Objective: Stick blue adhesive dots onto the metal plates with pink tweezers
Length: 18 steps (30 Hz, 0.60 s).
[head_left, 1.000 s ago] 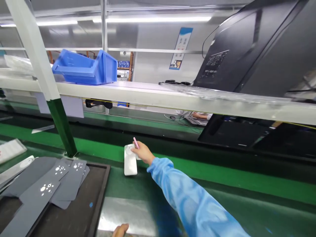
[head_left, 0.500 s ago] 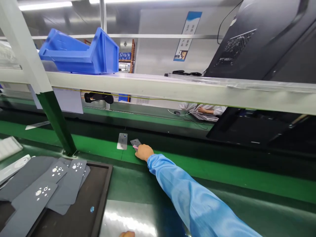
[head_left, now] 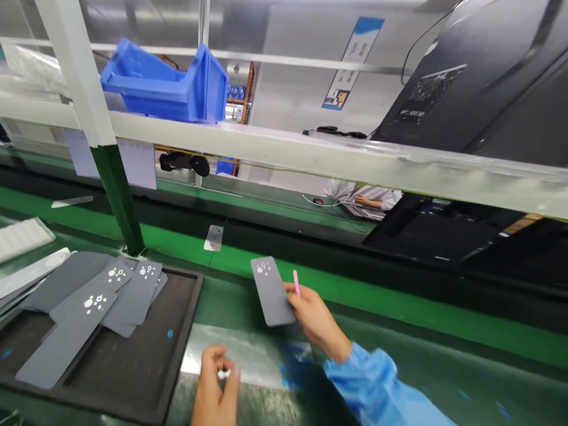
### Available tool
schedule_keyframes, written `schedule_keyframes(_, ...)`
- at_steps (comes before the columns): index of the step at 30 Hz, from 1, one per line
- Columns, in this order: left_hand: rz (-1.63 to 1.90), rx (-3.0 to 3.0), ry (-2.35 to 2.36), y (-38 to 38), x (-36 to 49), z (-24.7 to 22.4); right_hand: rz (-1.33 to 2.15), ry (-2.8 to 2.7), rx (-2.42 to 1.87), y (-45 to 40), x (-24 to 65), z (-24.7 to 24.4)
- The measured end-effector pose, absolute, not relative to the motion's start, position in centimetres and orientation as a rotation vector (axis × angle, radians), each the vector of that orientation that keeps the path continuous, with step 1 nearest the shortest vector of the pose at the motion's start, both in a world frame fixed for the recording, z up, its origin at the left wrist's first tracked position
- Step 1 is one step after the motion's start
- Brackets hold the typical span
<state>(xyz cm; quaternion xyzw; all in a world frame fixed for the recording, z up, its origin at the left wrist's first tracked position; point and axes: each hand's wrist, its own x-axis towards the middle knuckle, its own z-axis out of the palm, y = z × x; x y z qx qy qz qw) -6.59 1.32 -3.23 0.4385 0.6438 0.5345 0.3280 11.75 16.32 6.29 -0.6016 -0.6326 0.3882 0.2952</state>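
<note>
My right hand (head_left: pixel 313 316), in a blue sleeve, is closed on a dark grey phone back panel (head_left: pixel 273 293) at its right edge. The panel is tilted, with its camera holes at the top. A pink stick, perhaps a pen (head_left: pixel 296 283), juts up from the same fingers. Lower down, my left hand (head_left: pixel 216 381) has its thumb and fingers apart and curved, with nothing held. To its left, more grey phone back panels (head_left: pixel 73 334) with camera holes lie overlapping in a black tray (head_left: pixel 177 349). Another panel, light and shiny (head_left: pixel 213 238), lies on the green belt beyond.
A green and white post (head_left: pixel 113 195) rises behind the tray. Across the view runs a white shelf beam (head_left: pixel 275 145) bearing a blue bin (head_left: pixel 164 89). Large black equipment (head_left: pixel 426 100) fills the upper right. Another person's arm (head_left: pixel 370 201) shows beyond the belt.
My right hand has drawn back from the green belt toward me, bringing a phone back panel with it. My left hand has come further into view from the bottom edge.
</note>
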Motion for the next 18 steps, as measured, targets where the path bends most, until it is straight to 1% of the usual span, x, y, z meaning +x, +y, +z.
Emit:
schedule_keyframes(1, 1.377, 1.068, 1.614, 1.7, -6.7, -2.4, 1.210, -1.545, -1.517, 13.7, 12.1, 5.2)
schedule_keyframes(3, 1.333, 0.946, 1.475, 2.4, -6.7, -1.0, 1.408, -1.364, -1.418, 8.7, 12.3, 3.4)
schedule_keyframes(5, 1.291, 0.889, 1.327, 2.9, -6.5, 0.1, 1.489, -1.282, -1.386, 4.8, 11.9, 2.5)
schedule_keyframes(8, 1.185, 0.831, 1.128, 2.9, -6.2, 1.1, 1.555, -1.275, -1.336, 1.5, 11.3, 2.0)
schedule_keyframes(13, 1.089, 0.780, 1.052, 2.2, -7.1, 1.9, 1.643, -1.267, -1.341, 0.7, 12.4, 1.7)
schedule_keyframes(18, 1.082, 0.830, 1.067, 2.1, -9.1, 2.6, 1.562, -0.979, -1.387, 2.8, 15.4, 2.4)
